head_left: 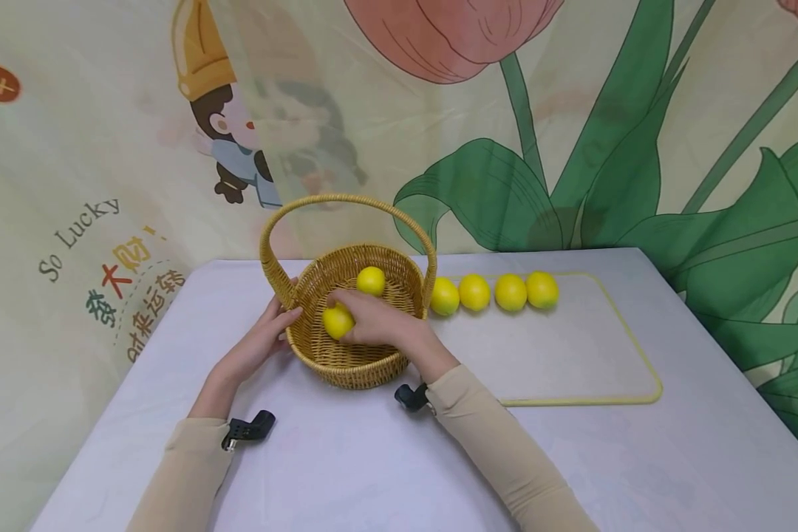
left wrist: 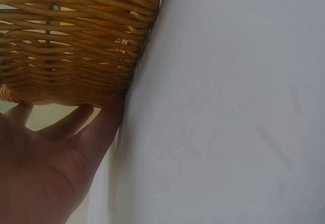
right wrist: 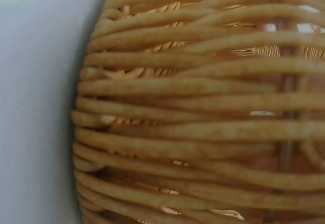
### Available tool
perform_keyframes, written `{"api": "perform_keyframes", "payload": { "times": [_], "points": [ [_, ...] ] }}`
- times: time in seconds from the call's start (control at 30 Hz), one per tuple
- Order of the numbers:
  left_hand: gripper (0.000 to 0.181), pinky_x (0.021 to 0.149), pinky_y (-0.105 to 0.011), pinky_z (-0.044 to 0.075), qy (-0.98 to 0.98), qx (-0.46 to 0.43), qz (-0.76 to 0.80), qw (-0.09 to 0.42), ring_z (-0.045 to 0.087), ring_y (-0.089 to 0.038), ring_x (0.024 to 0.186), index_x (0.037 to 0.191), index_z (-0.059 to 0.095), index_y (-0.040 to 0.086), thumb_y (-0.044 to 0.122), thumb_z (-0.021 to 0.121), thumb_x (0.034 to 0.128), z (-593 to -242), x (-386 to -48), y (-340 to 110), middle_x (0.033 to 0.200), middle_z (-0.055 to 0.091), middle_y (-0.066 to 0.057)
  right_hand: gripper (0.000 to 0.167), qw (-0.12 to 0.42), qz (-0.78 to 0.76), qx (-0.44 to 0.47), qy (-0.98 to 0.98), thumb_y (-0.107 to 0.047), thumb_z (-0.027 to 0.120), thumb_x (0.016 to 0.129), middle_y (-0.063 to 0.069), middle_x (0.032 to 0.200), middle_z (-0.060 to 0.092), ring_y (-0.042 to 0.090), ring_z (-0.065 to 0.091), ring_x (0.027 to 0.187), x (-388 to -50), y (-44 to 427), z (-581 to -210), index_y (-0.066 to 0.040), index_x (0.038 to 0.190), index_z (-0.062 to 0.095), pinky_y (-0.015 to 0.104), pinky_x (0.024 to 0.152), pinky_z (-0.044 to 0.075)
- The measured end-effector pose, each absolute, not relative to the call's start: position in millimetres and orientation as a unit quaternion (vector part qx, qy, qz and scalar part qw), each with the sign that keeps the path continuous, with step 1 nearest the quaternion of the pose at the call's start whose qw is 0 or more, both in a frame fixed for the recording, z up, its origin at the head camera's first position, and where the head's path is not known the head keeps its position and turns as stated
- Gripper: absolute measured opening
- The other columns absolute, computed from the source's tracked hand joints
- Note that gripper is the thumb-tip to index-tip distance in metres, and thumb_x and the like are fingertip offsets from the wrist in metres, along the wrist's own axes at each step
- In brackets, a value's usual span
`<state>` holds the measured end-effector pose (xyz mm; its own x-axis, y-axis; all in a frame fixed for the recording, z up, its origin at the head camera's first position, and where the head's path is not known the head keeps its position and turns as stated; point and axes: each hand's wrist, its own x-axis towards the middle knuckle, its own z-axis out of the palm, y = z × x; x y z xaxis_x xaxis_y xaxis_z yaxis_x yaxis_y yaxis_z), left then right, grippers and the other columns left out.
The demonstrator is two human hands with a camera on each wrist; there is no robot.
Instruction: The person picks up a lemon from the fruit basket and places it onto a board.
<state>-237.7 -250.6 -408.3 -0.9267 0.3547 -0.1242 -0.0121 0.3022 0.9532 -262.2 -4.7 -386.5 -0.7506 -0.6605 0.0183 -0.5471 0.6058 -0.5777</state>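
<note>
My right hand reaches into a woven wicker basket and grips a round yellow lemon-like fruit low inside it. A second yellow fruit lies in the basket toward the back. My left hand rests against the basket's left side, its fingertips touching the wicker wall in the left wrist view. Close wicker strands fill most of the right wrist view, so the right hand's fingers do not show there.
To the basket's right, several more yellow fruits stand in a row inside a yellow-outlined rectangle on the white table. The basket's tall arched handle rises above its bowl. A printed curtain hangs behind the table.
</note>
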Motion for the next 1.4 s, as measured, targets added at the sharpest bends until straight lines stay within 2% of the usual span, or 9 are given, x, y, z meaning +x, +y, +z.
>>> {"api": "perform_keyframes", "payload": {
  "times": [0.1, 0.2, 0.33, 0.5, 0.87, 1.17, 1.4],
  "points": [
    [0.068, 0.110, -0.054, 0.041, 0.792, 0.109, 0.579, 0.159, 0.030, -0.038, 0.147, 0.158, -0.002, 0.043, 0.048, 0.041, 0.1049, -408.6, -238.0, -250.7, 0.169, 0.004, -0.005, 0.056, 0.102, -0.292, -0.336, 0.890, -0.019, 0.078, 0.082, -0.003, 0.125, 0.060, 0.012, 0.057, 0.106, -261.6, -4.5, -386.5, -0.022, 0.131, 0.050, 0.032, 0.093, 0.051],
    [0.068, 0.112, -0.057, 0.038, 0.793, 0.108, 0.578, 0.160, 0.029, -0.037, 0.148, 0.157, -0.003, 0.045, 0.049, 0.041, 0.1045, -408.8, -238.1, -250.6, 0.169, 0.003, -0.004, 0.057, 0.102, -0.293, -0.334, 0.890, -0.022, 0.080, 0.081, -0.004, 0.122, 0.061, 0.012, 0.058, 0.103, -261.0, -4.4, -386.8, -0.023, 0.129, 0.050, 0.031, 0.090, 0.051],
    [0.069, 0.112, -0.058, 0.037, 0.794, 0.110, 0.576, 0.157, 0.027, -0.038, 0.149, 0.157, -0.004, 0.044, 0.049, 0.041, 0.1047, -408.9, -237.5, -250.5, 0.169, 0.002, -0.005, 0.063, 0.100, -0.260, -0.345, 0.896, -0.025, 0.079, 0.081, -0.002, 0.135, 0.058, 0.015, 0.057, 0.116, -259.6, -4.2, -386.3, -0.022, 0.137, 0.051, 0.036, 0.100, 0.049],
    [0.070, 0.113, -0.059, 0.035, 0.793, 0.107, 0.580, 0.154, 0.026, -0.037, 0.150, 0.158, -0.004, 0.043, 0.048, 0.041, 0.1047, -409.4, -237.3, -250.8, 0.169, 0.004, -0.005, 0.074, 0.116, -0.213, -0.348, 0.906, -0.026, 0.076, 0.083, 0.004, 0.153, 0.046, 0.022, 0.050, 0.133, -256.1, -3.7, -383.6, -0.022, 0.149, 0.045, 0.042, 0.110, 0.043],
    [0.069, 0.114, -0.060, 0.034, 0.789, 0.103, 0.586, 0.154, 0.026, -0.038, 0.150, 0.159, -0.002, 0.041, 0.047, 0.041, 0.1051, -406.8, -235.4, -249.5, 0.169, 0.004, -0.007, 0.075, 0.107, -0.232, -0.354, 0.900, -0.028, 0.078, 0.082, 0.005, 0.153, 0.046, 0.024, 0.047, 0.137, -255.1, -1.0, -381.3, -0.020, 0.149, 0.046, 0.041, 0.112, 0.043],
    [0.069, 0.113, -0.060, 0.035, 0.787, 0.101, 0.587, 0.159, 0.027, -0.039, 0.149, 0.158, -0.001, 0.043, 0.047, 0.042, 0.1049, -408.9, -234.2, -246.4, 0.169, 0.003, -0.006, 0.076, 0.090, -0.261, -0.348, 0.896, -0.036, 0.078, 0.083, 0.005, 0.151, 0.048, 0.022, 0.051, 0.131, -250.9, 3.3, -380.4, -0.021, 0.150, 0.045, 0.042, 0.105, 0.047],
    [0.069, 0.115, -0.061, 0.032, 0.792, 0.096, 0.582, 0.157, 0.024, -0.039, 0.150, 0.158, -0.003, 0.042, 0.046, 0.041, 0.1050, -406.0, -235.0, -249.3, 0.169, 0.002, -0.005, 0.074, 0.079, -0.286, -0.351, 0.888, -0.035, 0.080, 0.083, 0.002, 0.152, 0.048, 0.025, 0.043, 0.142, -248.3, 4.7, -376.0, -0.024, 0.148, 0.047, 0.045, 0.111, 0.044]
  ]
}}
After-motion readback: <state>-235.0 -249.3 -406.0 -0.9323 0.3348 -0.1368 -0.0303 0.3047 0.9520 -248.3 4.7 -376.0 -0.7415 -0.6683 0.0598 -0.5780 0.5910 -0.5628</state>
